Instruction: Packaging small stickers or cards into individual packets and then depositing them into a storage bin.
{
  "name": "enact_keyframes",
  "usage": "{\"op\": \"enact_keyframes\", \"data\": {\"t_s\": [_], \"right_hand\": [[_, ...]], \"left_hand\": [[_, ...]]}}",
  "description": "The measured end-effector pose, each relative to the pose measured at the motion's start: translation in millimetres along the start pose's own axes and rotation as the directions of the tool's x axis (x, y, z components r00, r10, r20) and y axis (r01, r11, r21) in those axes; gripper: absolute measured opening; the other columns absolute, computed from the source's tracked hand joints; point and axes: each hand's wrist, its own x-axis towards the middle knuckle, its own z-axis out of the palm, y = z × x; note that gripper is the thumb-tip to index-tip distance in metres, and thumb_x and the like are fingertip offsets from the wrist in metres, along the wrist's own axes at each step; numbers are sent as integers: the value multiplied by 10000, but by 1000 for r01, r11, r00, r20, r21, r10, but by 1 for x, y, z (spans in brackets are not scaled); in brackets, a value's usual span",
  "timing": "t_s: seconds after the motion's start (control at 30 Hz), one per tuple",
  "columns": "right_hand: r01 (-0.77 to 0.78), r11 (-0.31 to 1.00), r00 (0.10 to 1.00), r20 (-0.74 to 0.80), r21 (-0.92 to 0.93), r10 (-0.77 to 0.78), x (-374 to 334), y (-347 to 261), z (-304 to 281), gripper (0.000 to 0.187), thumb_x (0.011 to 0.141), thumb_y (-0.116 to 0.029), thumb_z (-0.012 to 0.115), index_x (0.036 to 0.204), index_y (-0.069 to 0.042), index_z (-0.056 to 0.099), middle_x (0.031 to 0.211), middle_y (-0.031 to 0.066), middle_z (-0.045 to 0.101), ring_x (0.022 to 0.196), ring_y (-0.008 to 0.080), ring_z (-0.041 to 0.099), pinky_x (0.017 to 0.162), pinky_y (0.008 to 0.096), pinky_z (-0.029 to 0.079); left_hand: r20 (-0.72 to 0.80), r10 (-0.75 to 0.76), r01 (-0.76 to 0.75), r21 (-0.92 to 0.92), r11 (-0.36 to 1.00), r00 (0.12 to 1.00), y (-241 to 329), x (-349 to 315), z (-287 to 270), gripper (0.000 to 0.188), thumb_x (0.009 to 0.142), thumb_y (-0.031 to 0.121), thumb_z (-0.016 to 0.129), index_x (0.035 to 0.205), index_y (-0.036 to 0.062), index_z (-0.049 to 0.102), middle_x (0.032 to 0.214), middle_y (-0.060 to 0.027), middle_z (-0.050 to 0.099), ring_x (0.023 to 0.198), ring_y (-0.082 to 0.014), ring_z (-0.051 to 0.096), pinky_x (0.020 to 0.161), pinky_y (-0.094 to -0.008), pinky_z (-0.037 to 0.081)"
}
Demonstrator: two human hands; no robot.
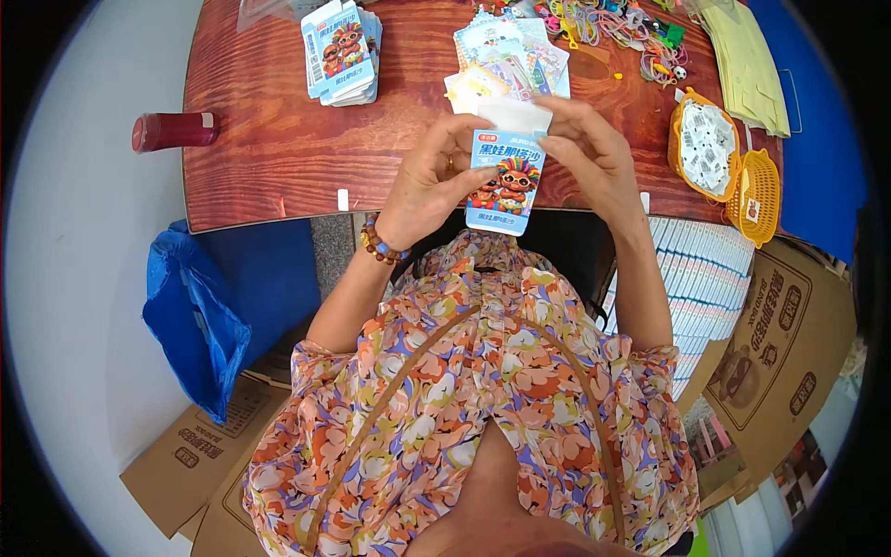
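Observation:
A small light-blue printed carton (pixel 504 186) with a cartoon figure on its front is held up over the table's near edge. Its white top flap (pixel 513 116) stands raised. My left hand (pixel 434 176) grips the carton's left side, thumb across the front. At the upper right corner, my right hand (pixel 592 153) pinches the carton by the flap, its fingers partly behind it. Whether anything is inside the carton cannot be seen. Beyond my hands lies a spread of colourful printed cards (pixel 510 60). A stack of matching flat cartons (pixel 339 56) lies at the far left.
Small toys and cords (pixel 622 28) lie at the back right. A yellow basket (pixel 675 153) holds white packets, its lid (pixel 758 200) hanging past the table edge. Packed cartons fill a cardboard box (pixel 780 343) at right. A red bottle (pixel 176 132) and blue bag (pixel 195 320) are left.

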Motion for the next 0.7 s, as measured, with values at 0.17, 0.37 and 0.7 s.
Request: {"op": "enact_keyframes", "data": {"t_s": [0.17,0.37,0.7], "right_hand": [[-113,989,994,-4,99,114,7,-6,-7,188,997,-165,579,1090,-17,650,982,1,661,878,58,566,778,228,471],[-303,945,933,238,122,269,13,-10,-21,198,975,-157,604,1094,-12,669,1015,2,680,894,62,613,785,239,500],[-218,963,952,182,-155,245,9,-9,-20,201,930,-60,643,1104,10,716,949,30,722,876,70,644,793,234,516]], "left_hand": [[9,2,-3,103,995,1000,0,-3,5,434,915,-18,636,1311,67,480,1100,-73,627,922,-122,656,773,-270,551],[14,-23,20,160,987,1000,-8,-6,4,486,899,35,671,1345,60,478,1130,-83,612,917,-139,657,784,-289,547],[14,-32,28,223,974,999,-8,1,10,514,908,53,667,1316,74,355,1105,-150,639,957,-199,678,797,-321,554]]}}
